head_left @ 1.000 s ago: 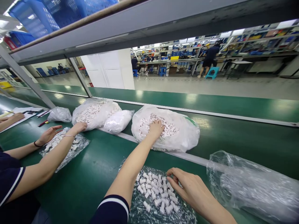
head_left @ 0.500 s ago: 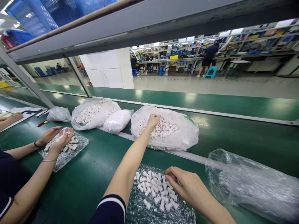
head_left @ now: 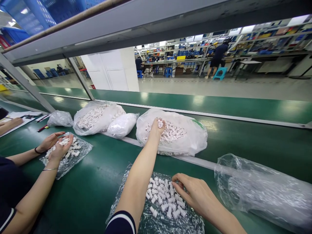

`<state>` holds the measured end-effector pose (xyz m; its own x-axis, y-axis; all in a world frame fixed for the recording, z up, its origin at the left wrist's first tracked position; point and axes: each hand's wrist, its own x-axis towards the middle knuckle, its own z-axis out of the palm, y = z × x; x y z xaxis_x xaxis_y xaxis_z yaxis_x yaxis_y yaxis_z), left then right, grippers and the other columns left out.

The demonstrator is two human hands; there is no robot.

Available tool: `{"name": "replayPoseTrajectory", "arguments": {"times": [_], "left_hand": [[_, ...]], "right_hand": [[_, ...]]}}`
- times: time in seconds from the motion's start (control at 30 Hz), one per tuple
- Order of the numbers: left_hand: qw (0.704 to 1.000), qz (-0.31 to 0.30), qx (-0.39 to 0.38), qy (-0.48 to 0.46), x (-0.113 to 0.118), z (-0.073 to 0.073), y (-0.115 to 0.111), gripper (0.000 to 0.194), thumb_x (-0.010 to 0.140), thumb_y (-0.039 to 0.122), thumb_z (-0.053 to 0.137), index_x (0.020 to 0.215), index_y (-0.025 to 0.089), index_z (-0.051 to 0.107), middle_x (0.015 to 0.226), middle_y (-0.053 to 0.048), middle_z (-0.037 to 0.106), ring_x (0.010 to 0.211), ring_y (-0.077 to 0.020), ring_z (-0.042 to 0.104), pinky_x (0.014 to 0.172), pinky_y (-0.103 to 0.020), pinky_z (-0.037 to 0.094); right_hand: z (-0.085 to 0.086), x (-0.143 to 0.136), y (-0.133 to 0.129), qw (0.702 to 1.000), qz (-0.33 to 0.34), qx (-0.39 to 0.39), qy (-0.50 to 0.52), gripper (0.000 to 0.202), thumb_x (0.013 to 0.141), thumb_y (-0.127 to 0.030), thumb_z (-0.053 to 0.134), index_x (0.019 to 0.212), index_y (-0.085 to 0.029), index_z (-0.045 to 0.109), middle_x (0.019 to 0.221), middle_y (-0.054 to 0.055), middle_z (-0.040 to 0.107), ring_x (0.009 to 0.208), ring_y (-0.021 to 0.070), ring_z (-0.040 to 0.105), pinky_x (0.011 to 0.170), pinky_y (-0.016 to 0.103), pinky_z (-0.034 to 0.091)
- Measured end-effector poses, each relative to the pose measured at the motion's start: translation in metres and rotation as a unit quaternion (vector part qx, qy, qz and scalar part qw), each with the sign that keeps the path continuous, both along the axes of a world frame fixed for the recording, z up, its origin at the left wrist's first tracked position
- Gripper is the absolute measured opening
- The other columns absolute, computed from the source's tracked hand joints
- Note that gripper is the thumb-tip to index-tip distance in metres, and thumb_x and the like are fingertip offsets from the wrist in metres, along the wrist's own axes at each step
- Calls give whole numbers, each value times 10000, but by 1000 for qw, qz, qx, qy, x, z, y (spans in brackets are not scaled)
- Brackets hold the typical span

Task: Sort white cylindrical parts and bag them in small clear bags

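Left hand (head_left: 156,128), turned palm-up since the earlier frame: white fittings (head_left: 160,123) cupped in it, over an open white bag (head_left: 196,139) of similar pieces; right hand (head_left: 195,191): fingers loosely curled, grip cannot be told, beside loose white pieces (head_left: 163,196) on clear plastic (head_left: 175,227)

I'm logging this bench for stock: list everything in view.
Worktable: one, green, foreground
Open bags: two, whitish, mid-table
Bulging bag: one, white, beside leftmost open bag
Crumpled bag: one, transparent, far left
Plastic sheets: two, transparent, on worktable
Small parts: many, white, on plastic sheets, in open bags
Plastic bundle: one, transparent, right
Papers: some, white, far left
Crates: several, blue, on overhead shelf
Stools: at least three, blue, background
Cabinet: one, white, beyond worktable
People: several, dark clothes, left and background
Left hand: one, bare, over rightmost open bag, holding small parts
Right hand: one, bare, over nearer plastic sheet
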<state>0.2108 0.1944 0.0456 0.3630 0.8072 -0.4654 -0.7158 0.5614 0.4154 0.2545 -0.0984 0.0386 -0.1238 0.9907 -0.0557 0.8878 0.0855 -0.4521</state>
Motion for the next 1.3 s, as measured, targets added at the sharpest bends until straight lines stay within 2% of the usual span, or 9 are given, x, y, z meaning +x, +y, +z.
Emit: {"name": "replayPoseTrajectory", "arguments": {"times": [0.13, 0.23, 0.3, 0.43, 0.5, 0.7, 0.93, 1.2, 1.3], "left_hand": [[995, -97, 26, 0, -5, 14, -15, 234, 932, 303, 571, 1095, 135, 588, 949, -35, 624, 696, -108, 599, 575, -241, 529], [984, -165, 70, -8, -20, 23, -44, 185, 965, 274, 513, 926, 112, 592, 724, 16, 542, 452, -21, 414, 350, -106, 293], [974, -203, 102, -10, -37, 25, -73, 235, 956, 318, 525, 860, 113, 588, 667, 20, 503, 405, -5, 346, 308, -90, 176], [951, -276, 142, 5, -83, 9, -141, 315, 859, 424, 654, 883, 113, 604, 613, 36, 450, 388, -17, 327, 291, -108, 144], [929, -324, 175, 37, -104, -3, -172, 385, 855, 513, 622, 917, 134, 593, 622, 43, 443, 395, -16, 316, 299, -109, 146], [924, -325, 173, 99, -134, -33, -231, 420, 875, 584, 542, 951, 171, 554, 676, 49, 433, 390, -10, 325, 302, -132, 128], [923, -314, 192, 111, -149, -43, -245, 433, 892, 585, 512, 987, 165, 560, 682, 28, 480, 402, -26, 346, 299, -155, 151], [947, -218, 207, 113, -179, -39, -221, 338, 909, 458, 561, 1074, 167, 606, 696, 35, 478, 418, -16, 277, 321, -160, 162], [956, -180, 204, 112, -188, -36, -212, 374, 913, 427, 566, 1211, 200, 557, 705, 39, 490, 421, -21, 268, 324, -156, 178]], "right_hand": [[0, -1, 0, 1000, 5, 13, 8, 183, 985, -293, 400, 956, -255, 576, 776, -13, 650, 556, 153, 574, 498, 253, 317], [2, 1, 0, 999, -5, 29, 20, 200, 990, -314, 401, 937, -257, 585, 765, -9, 649, 566, 153, 581, 491, 250, 332], [5, 4, -1, 998, -26, 47, 43, 217, 998, -345, 395, 942, -258, 586, 769, -3, 648, 582, 151, 587, 496, 248, 355], [8, 9, -2, 982, -106, 110, 112, 213, 992, -417, 422, 1049, -270, 564, 760, -8, 628, 545, 137, 536, 507, 254, 388], [7, 7, -2, 973, -128, 132, 137, 237, 981, -450, 446, 1095, -268, 546, 724, -20, 600, 513, 132, 495, 498, 256, 387], [-4, -16, -1, 987, -63, 85, 117, 232, 946, -469, 523, 1066, -271, 530, 785, -27, 579, 539, 118, 488, 513, 249, 386], [0, -23, -1, 987, -2, 68, 143, 240, 996, -437, 437, 1007, -259, 598, 882, 15, 586, 610, 122, 508, 572, 268, 402], [5, -16, 3, 969, -49, -35, 241, 313, 987, -495, 429, 1169, -282, 569, 763, 1, 569, 649, 157, 520, 569, 270, 413], [2, -17, 3, 965, -49, -55, 250, 322, 988, -505, 418, 1189, -287, 542, 748, -8, 534, 636, 153, 515, 565, 265, 407]]}}
